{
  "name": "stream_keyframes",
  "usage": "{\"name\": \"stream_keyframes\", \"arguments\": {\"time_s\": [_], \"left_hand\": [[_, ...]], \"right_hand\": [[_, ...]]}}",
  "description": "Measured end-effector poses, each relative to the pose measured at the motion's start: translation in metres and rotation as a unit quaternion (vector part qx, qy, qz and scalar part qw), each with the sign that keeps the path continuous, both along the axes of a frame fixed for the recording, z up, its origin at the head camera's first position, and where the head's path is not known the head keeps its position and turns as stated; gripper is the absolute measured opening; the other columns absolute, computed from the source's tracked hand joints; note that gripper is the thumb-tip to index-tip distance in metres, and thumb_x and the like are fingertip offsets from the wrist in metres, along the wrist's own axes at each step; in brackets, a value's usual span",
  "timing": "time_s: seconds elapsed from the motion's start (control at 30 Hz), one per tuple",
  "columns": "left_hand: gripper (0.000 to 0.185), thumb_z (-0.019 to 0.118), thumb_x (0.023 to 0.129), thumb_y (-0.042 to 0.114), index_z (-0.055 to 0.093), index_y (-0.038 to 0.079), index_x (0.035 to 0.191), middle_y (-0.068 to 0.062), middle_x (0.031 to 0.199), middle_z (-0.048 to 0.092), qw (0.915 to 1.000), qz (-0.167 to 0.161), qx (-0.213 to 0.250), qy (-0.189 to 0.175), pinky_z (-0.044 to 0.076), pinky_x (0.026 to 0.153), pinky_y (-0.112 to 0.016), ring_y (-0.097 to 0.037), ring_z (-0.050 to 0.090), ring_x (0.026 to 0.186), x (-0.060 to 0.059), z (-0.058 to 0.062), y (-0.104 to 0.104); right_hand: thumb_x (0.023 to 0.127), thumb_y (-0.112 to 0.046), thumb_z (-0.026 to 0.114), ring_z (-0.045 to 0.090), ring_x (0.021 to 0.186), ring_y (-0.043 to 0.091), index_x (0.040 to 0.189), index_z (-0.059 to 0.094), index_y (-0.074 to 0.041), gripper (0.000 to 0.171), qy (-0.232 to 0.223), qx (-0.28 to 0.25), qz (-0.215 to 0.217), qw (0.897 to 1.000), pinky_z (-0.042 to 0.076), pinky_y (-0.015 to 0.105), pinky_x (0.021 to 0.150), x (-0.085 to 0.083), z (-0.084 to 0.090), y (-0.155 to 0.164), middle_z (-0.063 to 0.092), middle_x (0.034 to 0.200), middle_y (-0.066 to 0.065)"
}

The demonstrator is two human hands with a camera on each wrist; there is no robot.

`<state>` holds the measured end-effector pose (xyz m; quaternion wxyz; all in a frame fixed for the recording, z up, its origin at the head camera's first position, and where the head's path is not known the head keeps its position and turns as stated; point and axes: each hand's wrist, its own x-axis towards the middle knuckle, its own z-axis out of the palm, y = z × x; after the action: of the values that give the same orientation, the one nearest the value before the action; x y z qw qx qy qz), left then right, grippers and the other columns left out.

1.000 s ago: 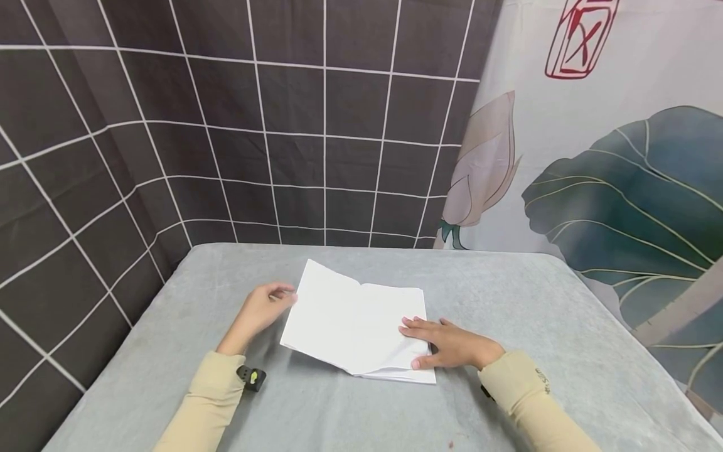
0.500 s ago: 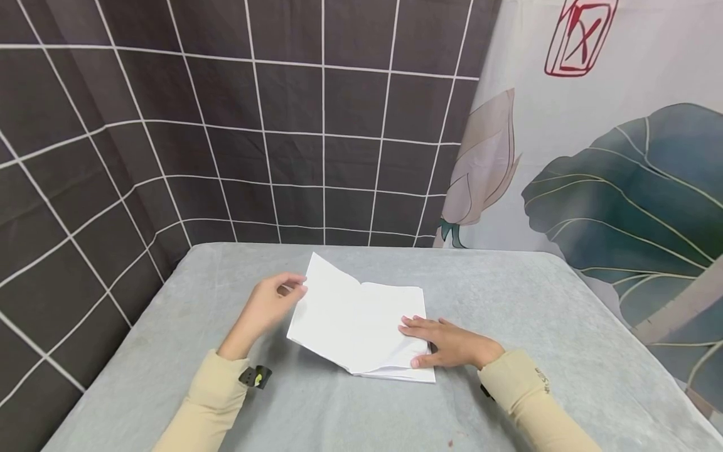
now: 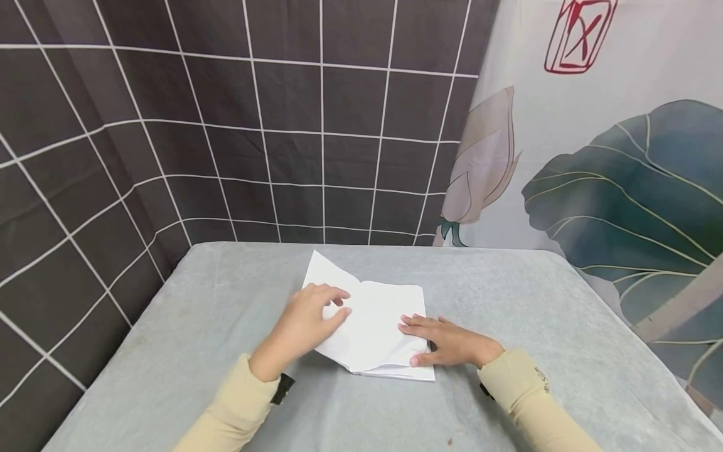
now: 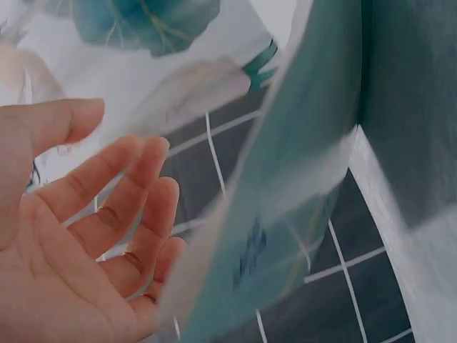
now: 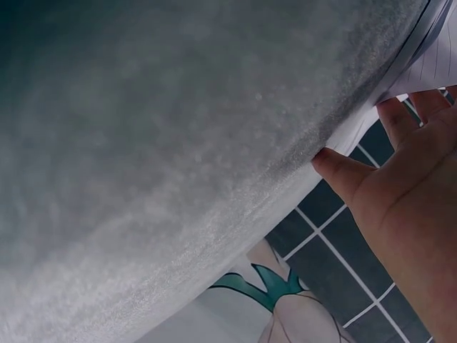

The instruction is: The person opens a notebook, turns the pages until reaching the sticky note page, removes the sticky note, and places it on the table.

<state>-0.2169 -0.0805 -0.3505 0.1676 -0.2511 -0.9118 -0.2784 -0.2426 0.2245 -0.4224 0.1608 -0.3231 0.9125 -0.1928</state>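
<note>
An open notebook point(image 3: 378, 326) with white pages lies in the middle of the table, its left side raised off the cloth. My left hand point(image 3: 305, 320) is over that raised left side, fingers loosely bent and thumb apart, holding nothing. In the left wrist view the notebook's teal cover point(image 4: 264, 236) stands tilted beside the spread fingers. My right hand point(image 3: 452, 342) rests on the right page near its outer edge, fingers extended. Lined paper point(image 5: 435, 61) shows past the right fingertips in the right wrist view.
A grey cloth covers the table point(image 3: 508, 295). Behind it hangs a dark curtain point(image 3: 288, 157) with a white grid, and a pale cloth point(image 3: 525, 220) with a lotus print hangs at the right. Each wrist wears a dark strap, with beige sleeves above.
My left hand has moved right, from the left page's outer edge to over that page. The left side of the notebook has tipped up further. My right hand has stayed in place.
</note>
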Motion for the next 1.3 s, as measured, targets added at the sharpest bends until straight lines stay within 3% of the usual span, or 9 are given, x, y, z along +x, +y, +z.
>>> {"name": "stream_keyframes", "arguments": {"time_s": [0.17,0.37,0.5,0.73,0.9,1.1,1.3], "left_hand": [[0.021,0.072,0.082,0.026,0.072,0.014,0.099,0.003,0.085,0.07,0.9966,-0.034,-0.064,0.039,0.043,0.074,-0.036,-0.019,0.059,0.08,0.003,-0.011,0.017],[0.026,0.071,0.082,0.032,0.072,0.014,0.101,0.004,0.083,0.069,0.989,-0.066,-0.127,0.036,0.042,0.07,-0.032,-0.016,0.058,0.076,0.004,-0.026,0.032],[0.029,0.071,0.082,0.036,0.072,0.016,0.102,0.004,0.085,0.07,0.9822,-0.07,-0.171,0.033,0.041,0.068,-0.03,-0.015,0.058,0.076,0.005,-0.033,0.041],[0.032,0.073,0.078,0.042,0.073,0.02,0.102,0.004,0.089,0.071,0.967,-0.065,-0.239,0.059,0.039,0.064,-0.028,-0.015,0.058,0.075,0.01,-0.044,0.052],[0.034,0.073,0.078,0.045,0.072,0.02,0.101,0.004,0.088,0.07,0.9586,-0.066,-0.269,0.065,0.038,0.065,-0.028,-0.015,0.058,0.074,0.012,-0.051,0.057],[0.034,0.075,0.076,0.046,0.071,0.019,0.096,0.005,0.085,0.069,0.9498,-0.061,-0.291,0.097,0.037,0.067,-0.029,-0.015,0.056,0.075,0.014,-0.057,0.06],[0.024,0.076,0.074,0.034,0.07,0.018,0.091,0.004,0.081,0.068,0.9496,-0.058,-0.287,0.112,0.036,0.066,-0.03,-0.015,0.056,0.074,0.016,-0.059,0.063]], "right_hand": [[0.087,-0.051,0.062,0.027,0.143,0.037,0.146,0.041,-0.012,0.074,0.0,0.003,-0.007,1.0,0.017,0.069,0.107,-0.001,0.001,0.0,0.032,0.156,0.01],[0.088,-0.049,0.062,0.026,0.143,0.038,0.146,0.041,-0.011,0.073,0.001,-0.004,-0.005,1.0,0.016,0.07,0.106,0.0,0.003,-0.001,0.032,0.156,0.011],[0.088,-0.049,0.062,0.027,0.142,0.04,0.146,0.04,-0.011,0.073,0.006,-0.005,0.001,1.0,0.017,0.071,0.105,0.001,0.003,0.0,0.032,0.155,0.013],[0.088,-0.048,0.062,0.027,0.142,0.04,0.146,0.041,-0.011,0.072,0.01,-0.004,0.003,1.0,0.018,0.071,0.105,0.002,0.003,-0.001,0.032,0.155,0.012],[0.088,-0.048,0.062,0.028,0.142,0.039,0.146,0.041,-0.01,0.072,0.014,-0.001,0.005,1.0,0.019,0.071,0.105,0.002,0.002,-0.001,0.033,0.155,0.012],[0.088,-0.047,0.063,0.03,0.141,0.04,0.145,0.042,-0.01,0.072,0.021,-0.001,0.004,1.0,0.02,0.071,0.104,0.003,0.003,-0.002,0.034,0.154,0.013],[0.088,-0.048,0.063,0.03,0.141,0.04,0.144,0.042,-0.009,0.072,0.026,0.001,0.005,1.0,0.021,0.071,0.104,0.003,0.004,-0.003,0.034,0.154,0.014]]}}
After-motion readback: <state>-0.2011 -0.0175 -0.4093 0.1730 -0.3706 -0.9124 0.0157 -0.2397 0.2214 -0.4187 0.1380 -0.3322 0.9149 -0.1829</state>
